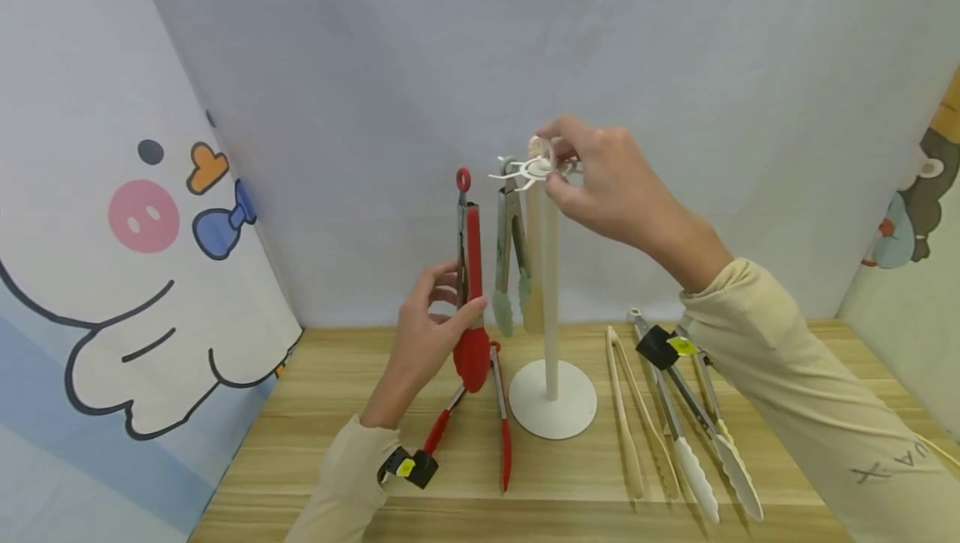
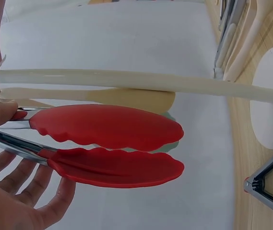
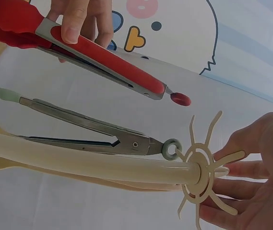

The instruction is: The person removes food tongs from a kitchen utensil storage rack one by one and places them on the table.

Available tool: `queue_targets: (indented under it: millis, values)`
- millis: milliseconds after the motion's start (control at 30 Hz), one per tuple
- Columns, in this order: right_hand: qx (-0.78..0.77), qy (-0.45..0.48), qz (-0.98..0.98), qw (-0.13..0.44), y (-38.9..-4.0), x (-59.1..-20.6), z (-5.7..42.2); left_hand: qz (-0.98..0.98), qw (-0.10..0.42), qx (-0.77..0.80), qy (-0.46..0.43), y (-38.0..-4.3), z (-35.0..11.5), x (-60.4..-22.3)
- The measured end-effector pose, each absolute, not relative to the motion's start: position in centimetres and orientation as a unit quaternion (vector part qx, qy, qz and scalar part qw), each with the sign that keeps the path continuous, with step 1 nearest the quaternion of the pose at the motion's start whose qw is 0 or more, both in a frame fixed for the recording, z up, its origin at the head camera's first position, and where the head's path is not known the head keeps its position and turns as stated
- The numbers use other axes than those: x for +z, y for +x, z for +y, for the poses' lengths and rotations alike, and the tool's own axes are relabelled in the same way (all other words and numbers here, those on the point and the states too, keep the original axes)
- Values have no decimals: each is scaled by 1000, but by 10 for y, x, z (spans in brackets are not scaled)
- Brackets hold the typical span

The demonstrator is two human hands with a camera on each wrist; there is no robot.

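Note:
My left hand [image 1: 431, 331] grips a pair of red tongs [image 1: 472, 276], held upright with the ring on top and the scalloped red heads [image 2: 107, 127] low and slightly apart. The tongs are off the table, left of a white utensil stand [image 1: 551, 293]. At the top of the stand, my right hand [image 1: 611, 181] holds the hooked ring [image 3: 198, 175] between thumb and fingers. Green-tipped tongs [image 1: 504, 251] hang by their loop from one hook. Beside them, against the pole, hangs a light wooden-coloured utensil [image 1: 534, 276], partly hidden by the pole.
On the wooden table [image 1: 420, 518], more red-handled tongs [image 1: 504, 435] lie left of the round white base [image 1: 552, 401]. To its right lie wooden tongs [image 1: 626, 426] and metal tongs with pale tips [image 1: 693, 476]. A pale cloth [image 1: 360, 151] stands behind.

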State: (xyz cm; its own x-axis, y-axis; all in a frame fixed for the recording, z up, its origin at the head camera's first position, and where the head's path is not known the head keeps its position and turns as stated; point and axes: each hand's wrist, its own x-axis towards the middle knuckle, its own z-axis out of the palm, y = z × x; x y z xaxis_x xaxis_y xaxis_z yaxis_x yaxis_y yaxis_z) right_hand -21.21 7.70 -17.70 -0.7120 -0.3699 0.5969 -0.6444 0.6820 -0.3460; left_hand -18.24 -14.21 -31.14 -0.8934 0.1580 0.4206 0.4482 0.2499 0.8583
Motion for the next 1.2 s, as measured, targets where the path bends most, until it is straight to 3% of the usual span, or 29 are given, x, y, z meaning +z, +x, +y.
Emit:
queue_targets:
  millis: [433,667,1200]
  values:
    - [284,293,-877,254,-213,-180,78,-794,128,-570,-169,-177,-152,-316]
    - [278,296,-876,260,-214,-179,78,-805,146,-552,-158,-201,-166,-347]
    - [277,294,-877,259,-213,-178,78,-835,143,-523,-97,-203,-183,-356]
